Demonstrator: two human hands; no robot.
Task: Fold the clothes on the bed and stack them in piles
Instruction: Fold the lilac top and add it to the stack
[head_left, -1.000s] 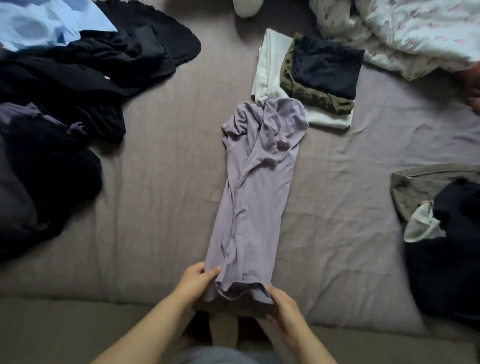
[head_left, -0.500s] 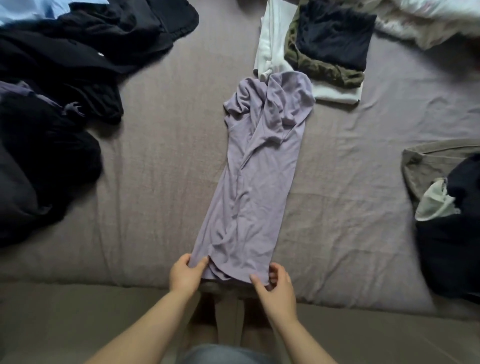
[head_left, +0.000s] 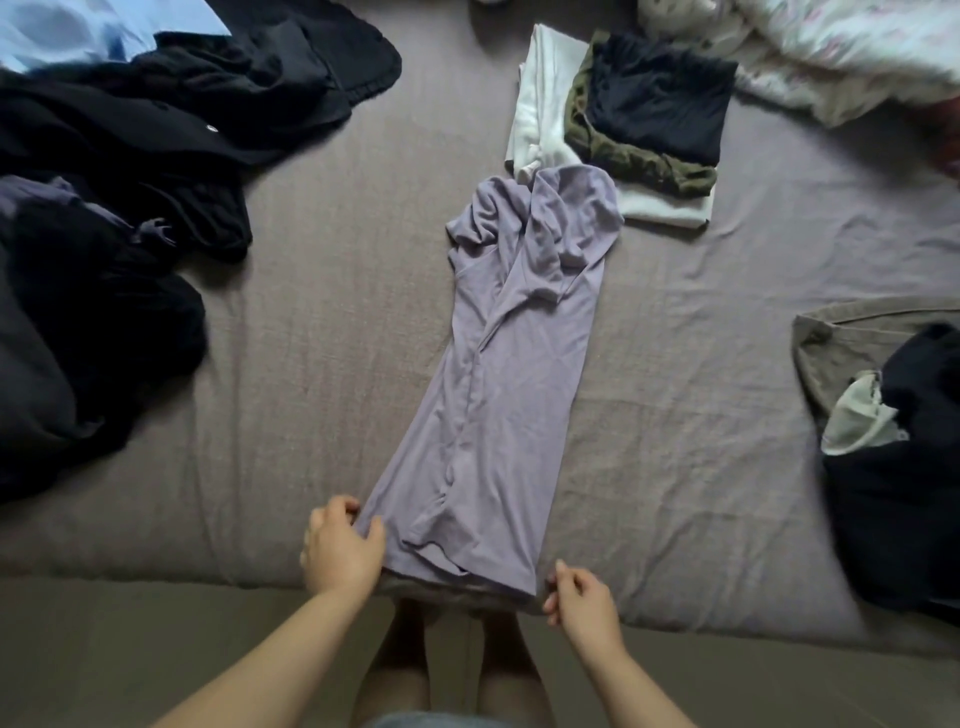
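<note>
A lilac garment (head_left: 511, 374) lies lengthwise on the bed, folded into a long narrow strip, its far end crumpled against a folded stack. My left hand (head_left: 343, 545) pinches the near left corner of its hem. My right hand (head_left: 579, 597) pinches the near right corner at the mattress edge. The folded stack (head_left: 623, 130) holds a white piece, an olive piece and a dark navy piece on top. Unfolded dark clothes (head_left: 130, 208) are heaped at the left.
The grey-mauve bed sheet (head_left: 322, 364) covers the mattress. A light blue garment (head_left: 78, 31) lies at the top left. Another pile (head_left: 893, 441) of beige, white and dark clothes sits at the right edge. A floral duvet (head_left: 831, 47) is bunched at the top right.
The hem's two layers have been laid flatter and the strip pulled straighter. My hands have spread a little wider along the near hem; the view shifted slightly.
</note>
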